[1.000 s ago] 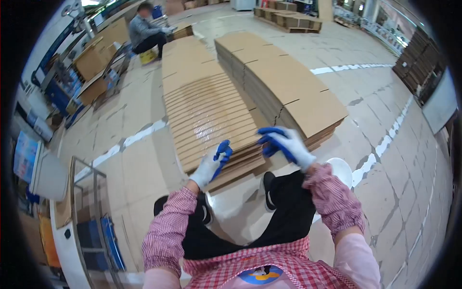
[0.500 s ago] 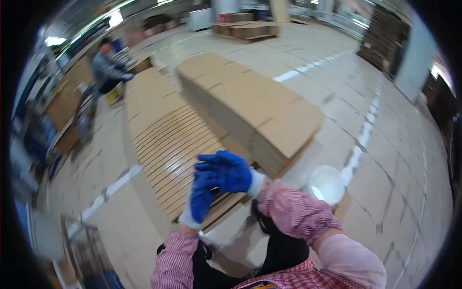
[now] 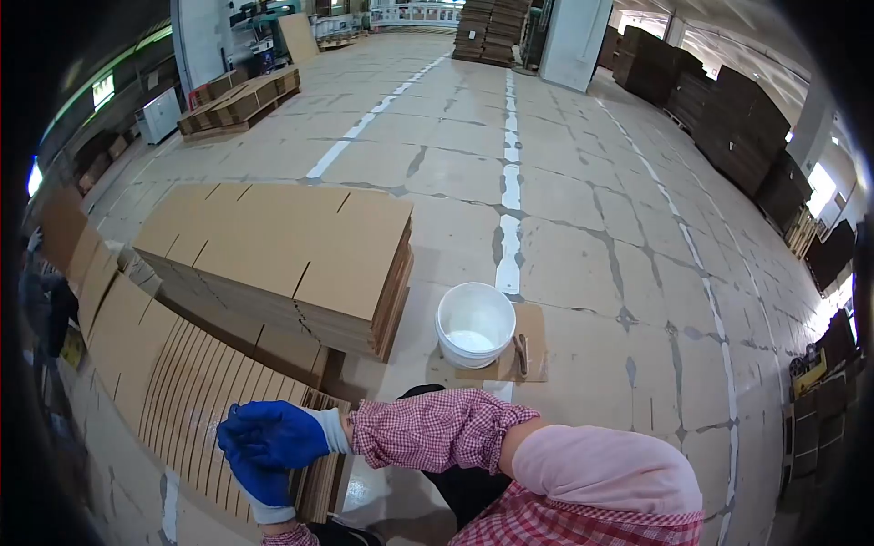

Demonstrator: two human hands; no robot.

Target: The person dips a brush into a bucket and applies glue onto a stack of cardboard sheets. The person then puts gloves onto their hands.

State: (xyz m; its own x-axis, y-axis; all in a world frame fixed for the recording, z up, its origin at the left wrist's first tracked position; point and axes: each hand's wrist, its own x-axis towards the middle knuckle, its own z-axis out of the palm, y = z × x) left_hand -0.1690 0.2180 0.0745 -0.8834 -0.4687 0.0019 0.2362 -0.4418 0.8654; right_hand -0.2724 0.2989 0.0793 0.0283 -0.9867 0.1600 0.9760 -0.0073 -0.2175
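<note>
Both of my hands wear blue-coated gloves with white cuffs and meet at the lower left, above fanned-out cardboard sheets (image 3: 196, 391). My right hand (image 3: 282, 435) lies against the upper side of my left, its fingers stretched out and slightly bent. Partly covered by it, my left hand (image 3: 257, 480) points up and left with its fingers extended. I see nothing held in either hand. The overlapped sheet edges below form a row of narrow strips with a glossy patch. Beside them rises a tall stack of slotted cardboard sheets (image 3: 282, 241).
A white bucket (image 3: 475, 318) stands on the floor, partly on a cardboard piece (image 3: 537, 341) bearing a thin tool (image 3: 522, 355). Another person (image 3: 50, 309) is at the far left. Farther back are a pallet of cardboard (image 3: 241, 100), a pillar (image 3: 576, 41) and tall dark stacks (image 3: 742, 118).
My view has swung to the right, so the stacks and hands now appear farther left and the bucket nearer the middle. My hands remain together.
</note>
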